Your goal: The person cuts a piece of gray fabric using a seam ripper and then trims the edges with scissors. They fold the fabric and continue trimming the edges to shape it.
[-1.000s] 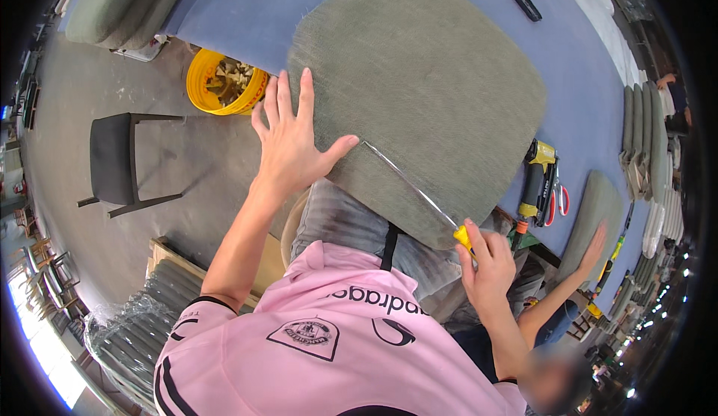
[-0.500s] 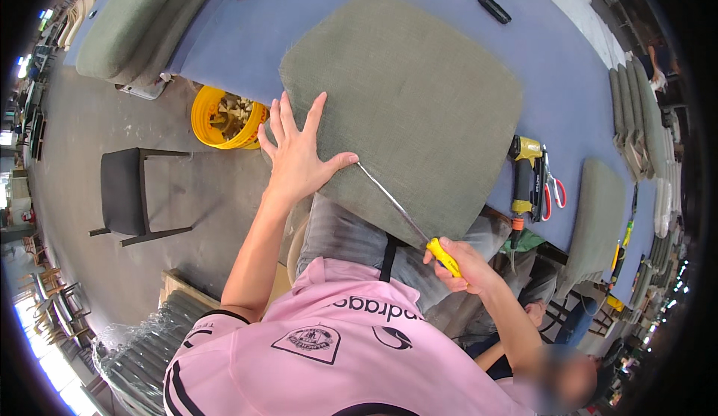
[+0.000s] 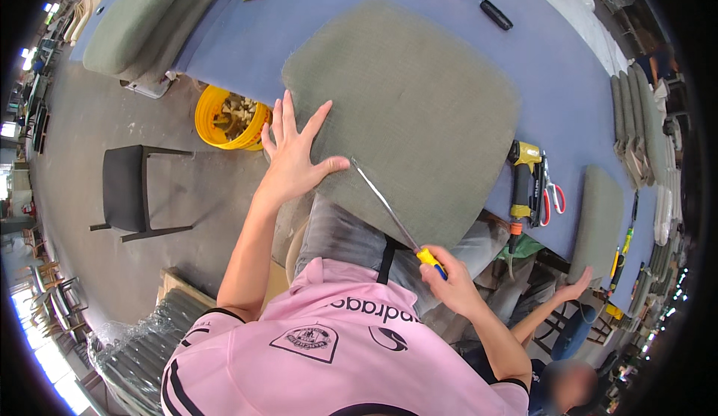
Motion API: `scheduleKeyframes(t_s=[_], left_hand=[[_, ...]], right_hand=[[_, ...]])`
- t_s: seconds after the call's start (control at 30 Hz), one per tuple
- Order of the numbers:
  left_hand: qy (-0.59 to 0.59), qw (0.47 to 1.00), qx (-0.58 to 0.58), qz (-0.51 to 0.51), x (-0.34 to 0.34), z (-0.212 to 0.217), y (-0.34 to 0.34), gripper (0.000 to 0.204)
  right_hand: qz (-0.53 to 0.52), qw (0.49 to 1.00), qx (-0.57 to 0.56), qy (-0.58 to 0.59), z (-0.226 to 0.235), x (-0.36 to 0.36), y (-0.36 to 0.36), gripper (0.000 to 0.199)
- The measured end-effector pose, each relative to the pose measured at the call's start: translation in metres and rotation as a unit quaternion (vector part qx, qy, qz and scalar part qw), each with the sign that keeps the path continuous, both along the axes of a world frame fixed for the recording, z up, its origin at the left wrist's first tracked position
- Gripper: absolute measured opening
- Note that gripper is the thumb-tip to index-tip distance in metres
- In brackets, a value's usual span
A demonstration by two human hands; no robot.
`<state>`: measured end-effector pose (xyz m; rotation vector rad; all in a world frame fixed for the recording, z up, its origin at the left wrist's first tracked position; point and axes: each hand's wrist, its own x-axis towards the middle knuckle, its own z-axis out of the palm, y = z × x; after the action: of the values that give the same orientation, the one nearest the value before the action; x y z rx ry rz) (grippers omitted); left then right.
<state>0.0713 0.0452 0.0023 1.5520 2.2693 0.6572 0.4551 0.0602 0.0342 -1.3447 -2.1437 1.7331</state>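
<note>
A padded seat cushion (image 3: 419, 109) covered in grey-green fabric lies on the table, its near end reaching my lap. My left hand (image 3: 293, 158) rests on its left edge, fingers spread and holding nothing. In my right hand (image 3: 450, 278), at the cushion's near edge, I grip a screwdriver (image 3: 385, 207) by its yellow and blue handle. The long metal shaft slants over the fabric, and its tip touches or nearly touches the cushion beside my left thumb. Whether the tip pierces the fabric I cannot tell.
Right of the cushion lie a nail gun (image 3: 525, 180) and red-handled scissors (image 3: 552, 195). A co-worker's hand (image 3: 574, 285) is at another grey-green pad (image 3: 598, 218). A yellow bucket (image 3: 209, 128) of scraps stands at the left, near a dark chair (image 3: 126, 188). Stacked pads (image 3: 142, 27) sit far left.
My right hand has shifted slightly left with the screwdriver and turned its handle. The tip sits a little further left. The co-worker's arm has reached out to the pad at right.
</note>
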Motion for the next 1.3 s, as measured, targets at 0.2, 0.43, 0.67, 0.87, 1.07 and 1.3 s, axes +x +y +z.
scheduleKeyframes(t_s=[0.2, 0.43, 0.67, 0.87, 1.07, 1.3], left_hand=[[0.035, 0.999, 0.012, 0.021, 0.009, -0.004, 0.005, 0.097], [0.02, 0.999, -0.007, 0.034, 0.01, 0.0, 0.01, 0.099], [0.008, 0.999, -0.001, 0.037, 0.009, -0.001, 0.01, 0.097], [0.008, 1.0, 0.003, 0.027, 0.007, -0.006, 0.006, 0.098], [0.006, 1.0, -0.007, 0.03, 0.011, 0.002, 0.011, 0.1], [-0.101, 0.992, 0.054, -0.048, -0.008, 0.027, -0.005, 0.053]], right_hand=[[0.041, 0.946, 0.306, -0.102, 0.025, -0.006, 0.008, 0.039], [0.081, 0.892, 0.419, -0.147, 0.029, 0.003, 0.029, 0.044], [0.115, 0.849, 0.493, -0.151, 0.036, -0.002, 0.038, 0.047], [0.14, 0.842, 0.514, -0.089, 0.026, -0.001, 0.058, 0.045], [-0.075, 0.893, -0.444, 0.027, 0.011, 0.004, 0.069, 0.035], [0.061, 0.963, 0.262, 0.021, 0.022, -0.002, 0.045, 0.039]])
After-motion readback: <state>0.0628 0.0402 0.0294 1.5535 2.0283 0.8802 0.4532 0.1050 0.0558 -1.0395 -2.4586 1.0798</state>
